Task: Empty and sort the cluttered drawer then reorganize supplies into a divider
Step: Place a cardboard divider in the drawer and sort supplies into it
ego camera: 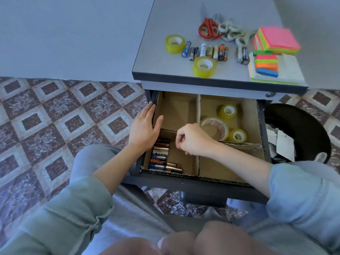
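An open drawer [193,183] holds a cardboard divider [198,111] with four compartments. Several batteries [161,155] lie in the near-left compartment. Three tape rolls [215,126] sit in the far-right compartment. My left hand [145,127] rests flat with straight fingers on the drawer's left edge. My right hand [191,139] hovers over the near-left compartment with fingers curled; I cannot tell whether it holds anything. On the cabinet top [161,57] lie more batteries [207,51], two yellow tape rolls [204,66], scissors [209,28] and sticky-note stacks [272,52].
A black bin [301,133] with paper scraps stands to the right of the drawer. Patterned tile floor [64,116] spreads to the left. My knees and grey trousers fill the lower edge of the view.
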`<state>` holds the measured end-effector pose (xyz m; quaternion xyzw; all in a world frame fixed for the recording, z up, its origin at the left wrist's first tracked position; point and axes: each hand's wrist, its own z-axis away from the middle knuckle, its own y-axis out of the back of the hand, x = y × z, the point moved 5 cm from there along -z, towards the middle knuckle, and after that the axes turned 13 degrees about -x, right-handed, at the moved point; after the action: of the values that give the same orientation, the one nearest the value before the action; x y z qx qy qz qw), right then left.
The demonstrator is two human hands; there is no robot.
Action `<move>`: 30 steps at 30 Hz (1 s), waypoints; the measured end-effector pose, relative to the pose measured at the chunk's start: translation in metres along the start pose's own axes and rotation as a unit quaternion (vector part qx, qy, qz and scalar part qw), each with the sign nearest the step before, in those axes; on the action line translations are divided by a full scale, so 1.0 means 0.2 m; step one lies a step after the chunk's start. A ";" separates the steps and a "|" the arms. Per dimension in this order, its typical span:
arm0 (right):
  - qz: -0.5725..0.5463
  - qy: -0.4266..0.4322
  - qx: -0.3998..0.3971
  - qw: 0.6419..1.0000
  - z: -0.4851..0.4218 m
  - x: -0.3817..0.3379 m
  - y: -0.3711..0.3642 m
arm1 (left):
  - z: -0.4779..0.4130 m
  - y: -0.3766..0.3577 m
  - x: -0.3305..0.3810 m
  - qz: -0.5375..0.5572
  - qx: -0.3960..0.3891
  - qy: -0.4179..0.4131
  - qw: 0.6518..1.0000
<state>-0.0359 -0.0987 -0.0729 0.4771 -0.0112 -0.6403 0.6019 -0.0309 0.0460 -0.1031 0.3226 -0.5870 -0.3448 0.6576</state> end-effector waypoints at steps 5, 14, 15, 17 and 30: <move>-0.021 0.023 0.087 0.996 0.16 0.05 0.18 | 0.04 0.03 -0.01 0.013 0.057 -0.007 0.998; -0.013 0.020 0.234 0.972 0.41 0.16 0.76 | -0.10 0.38 0.33 0.022 0.163 -0.154 0.974; 0.004 0.018 0.248 0.969 0.42 0.16 0.82 | -0.14 0.42 0.37 0.019 0.159 -0.166 0.973; 0.054 0.016 0.275 0.960 0.42 0.16 0.94 | -0.22 0.46 0.47 0.005 0.140 -0.186 0.973; 0.291 -0.081 0.201 0.932 0.15 0.18 1.22 | -0.69 0.39 1.02 -0.185 -0.126 -0.184 0.957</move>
<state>0.1367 -0.2108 0.0657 0.5105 -0.3262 -0.4579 0.6506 0.1274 -0.0767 0.0597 0.2708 -0.5800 -0.5848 0.4983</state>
